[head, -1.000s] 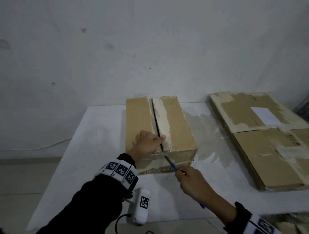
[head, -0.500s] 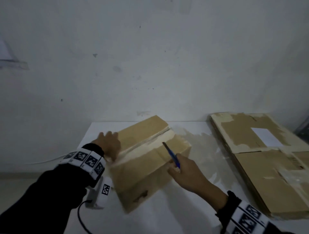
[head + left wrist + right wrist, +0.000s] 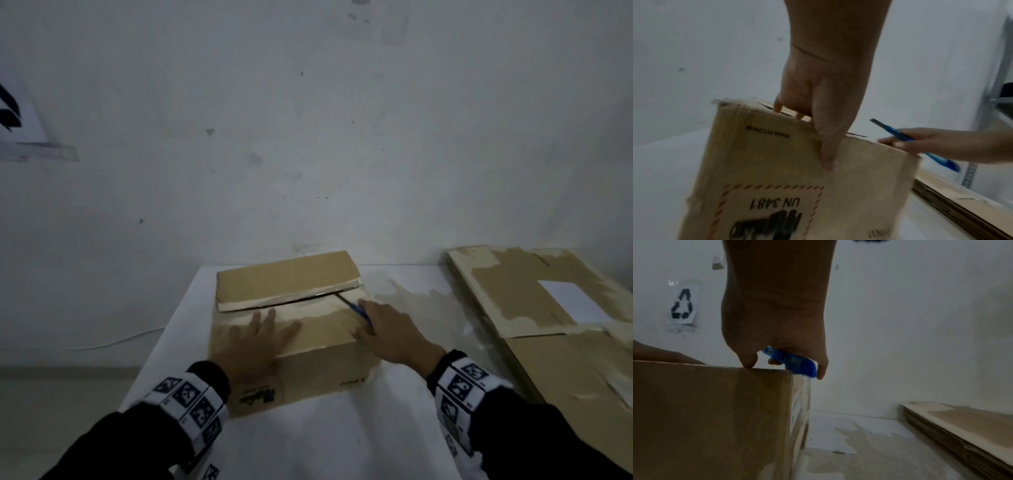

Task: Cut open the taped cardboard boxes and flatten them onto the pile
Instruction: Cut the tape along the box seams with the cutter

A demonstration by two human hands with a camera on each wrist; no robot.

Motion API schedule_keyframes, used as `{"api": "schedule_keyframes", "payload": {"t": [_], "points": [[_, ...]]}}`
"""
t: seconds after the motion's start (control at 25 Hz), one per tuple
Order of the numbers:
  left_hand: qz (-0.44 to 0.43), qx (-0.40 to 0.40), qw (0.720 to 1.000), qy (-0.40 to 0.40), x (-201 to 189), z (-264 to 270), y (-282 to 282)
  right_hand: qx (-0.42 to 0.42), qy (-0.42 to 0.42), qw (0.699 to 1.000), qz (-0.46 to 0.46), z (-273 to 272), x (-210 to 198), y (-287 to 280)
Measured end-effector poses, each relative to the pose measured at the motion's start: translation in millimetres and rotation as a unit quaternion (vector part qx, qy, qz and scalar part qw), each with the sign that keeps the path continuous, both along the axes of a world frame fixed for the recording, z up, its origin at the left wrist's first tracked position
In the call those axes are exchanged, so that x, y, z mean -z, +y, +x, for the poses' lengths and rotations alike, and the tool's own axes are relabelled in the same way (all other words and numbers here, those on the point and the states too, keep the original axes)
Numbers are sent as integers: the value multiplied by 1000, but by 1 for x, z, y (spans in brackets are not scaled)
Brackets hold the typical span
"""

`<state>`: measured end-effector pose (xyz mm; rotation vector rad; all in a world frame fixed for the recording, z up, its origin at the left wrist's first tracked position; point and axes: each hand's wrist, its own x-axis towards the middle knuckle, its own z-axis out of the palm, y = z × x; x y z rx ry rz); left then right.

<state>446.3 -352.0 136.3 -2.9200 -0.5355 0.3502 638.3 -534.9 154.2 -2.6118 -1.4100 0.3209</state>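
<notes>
Since the earlier frame the brown taped cardboard box (image 3: pixel 291 329) is turned broadside, flat-pressed by the spread left hand (image 3: pixel 255 342), so the blue-handled utility knife (image 3: pixel 356 310) gripped in the right hand (image 3: pixel 390 335) is best drawn shallowly along the seam.

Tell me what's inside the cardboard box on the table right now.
Only a dark slit shows where the far flap of the cardboard box has lifted. The left hand presses the near flap down, so any contents stay hidden.
</notes>
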Motion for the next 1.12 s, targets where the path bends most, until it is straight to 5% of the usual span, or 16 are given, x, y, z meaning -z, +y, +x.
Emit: {"api": "schedule_keyframes", "payload": {"t": [0.16, 0.28, 0.36, 0.4, 0.44, 0.64, 0.92, 1.0, 1.12], "points": [[40, -13, 999, -33, -13, 14, 28, -23, -96, 995, 19, -48, -1, -14], [-42, -3, 995, -93, -25, 43, 12, 6, 110, 984, 138, -79, -6, -28], [-116, 34, 987, -104, -23, 63, -5, 154, 341, 892, 254, -78, -9, -40], [-147, 65, 981, -109, -18, 72, -16, 231, 392, 842, 290, -73, -8, -49], [-170, 105, 974, -109, -12, 78, -25, 275, 394, 825, 298, -69, -6, -59], [-219, 188, 936, -201, 12, 90, -55, 303, 372, 845, 238, -68, 14, -95], [-156, 204, 932, -255, 19, 90, -57, 330, 451, 797, 229, -89, 28, -94], [-145, 203, 936, -249, 18, 92, -58, 311, 422, 821, 226, -95, 30, -93], [-140, 198, 939, -244, 15, 95, -57, 238, 266, 916, 182, -101, 35, -98]]}}
